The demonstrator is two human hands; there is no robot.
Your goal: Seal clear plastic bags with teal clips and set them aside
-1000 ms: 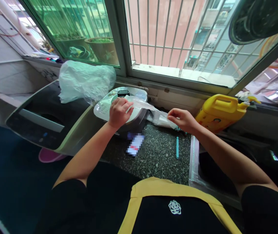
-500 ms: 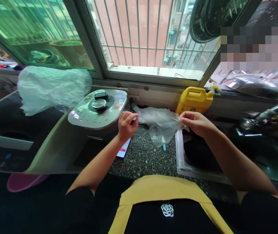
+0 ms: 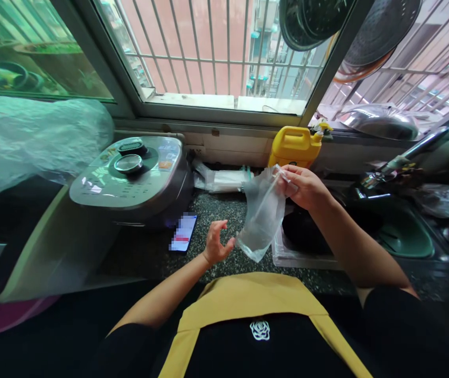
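Observation:
A clear plastic bag (image 3: 262,218) hangs over the speckled counter (image 3: 224,207), pinched at its top edge by my right hand (image 3: 306,186). My left hand (image 3: 217,244) is beside the bag's lower left side, fingers apart and curved, with nothing in it. Whether its thumb touches the bag I cannot tell. Behind the bag, by the wall, lies a white package in clear plastic (image 3: 226,180). A yellow jug (image 3: 294,147) stands just beyond my right hand.
A rice cooker (image 3: 129,176) stands to the left, with a phone (image 3: 184,232) lying in front of it. On the right are a clear-rimmed tray holding something dark (image 3: 305,231), a green sink basin (image 3: 409,233) and a faucet (image 3: 401,160). Plastic film (image 3: 43,139) covers something at far left.
My left hand has opened and moved down towards me. The bag now hangs upright from my right hand, uncovering the white package behind. The view has shifted to the right.

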